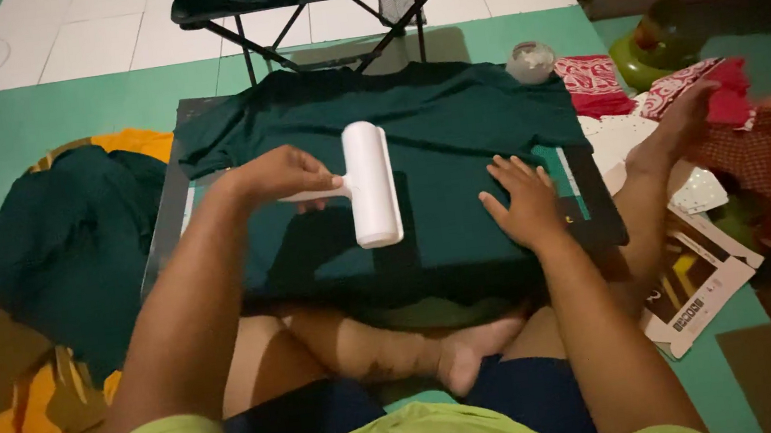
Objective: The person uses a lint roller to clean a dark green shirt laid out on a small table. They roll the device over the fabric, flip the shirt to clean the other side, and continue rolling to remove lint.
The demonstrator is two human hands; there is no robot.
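The left hand closes its fingers around the lint roller handle; the right hand lies open (fingers spread) near the worktop's right edge, pressing the green shirt flat.

Two hands show: the left hand and the right hand, both mid-frame. One white lint roller sits at centre. One dark green shirt lies spread on the one tabletop; one more dark green garment lies at left on one orange cloth. One folding stand is at top centre. One glass jar is at upper right.
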